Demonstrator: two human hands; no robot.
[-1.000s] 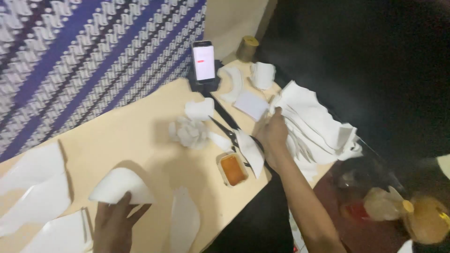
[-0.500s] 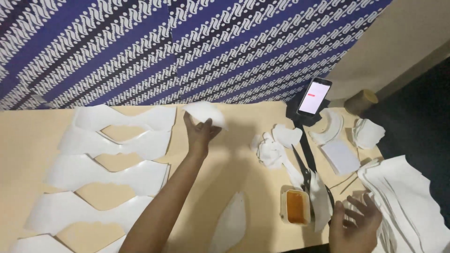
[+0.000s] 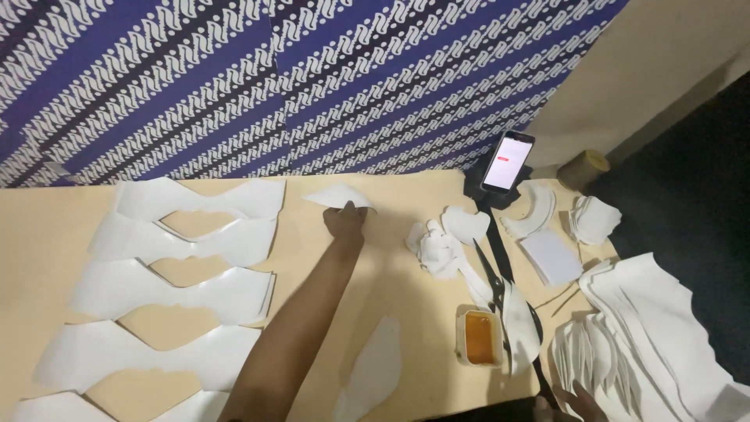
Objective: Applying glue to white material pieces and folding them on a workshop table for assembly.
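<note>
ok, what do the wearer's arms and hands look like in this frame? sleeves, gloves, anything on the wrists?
Both are bare. The left hand has no glove or ring that I can make out, and its forearm is uncovered right down to the frame edge, with no sleeve, watch or band showing. Only a few fingertips of the right hand poke in at the bottom edge, also ungloved; its wrist and arm are out of view.

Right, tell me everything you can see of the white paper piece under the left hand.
The white paper piece is a small, thin cut-out with a curved top edge and pointed ends, roughly a shallow dome or leaf shape. It looks like plain matte paper, unmarked. It lies nearly flat on the tan table, close to the patterned blue cloth at the back. The left hand reaches out and rests its fingertips on the lower edge. It sits apart from the row of larger white cut-outs beside it.
</note>
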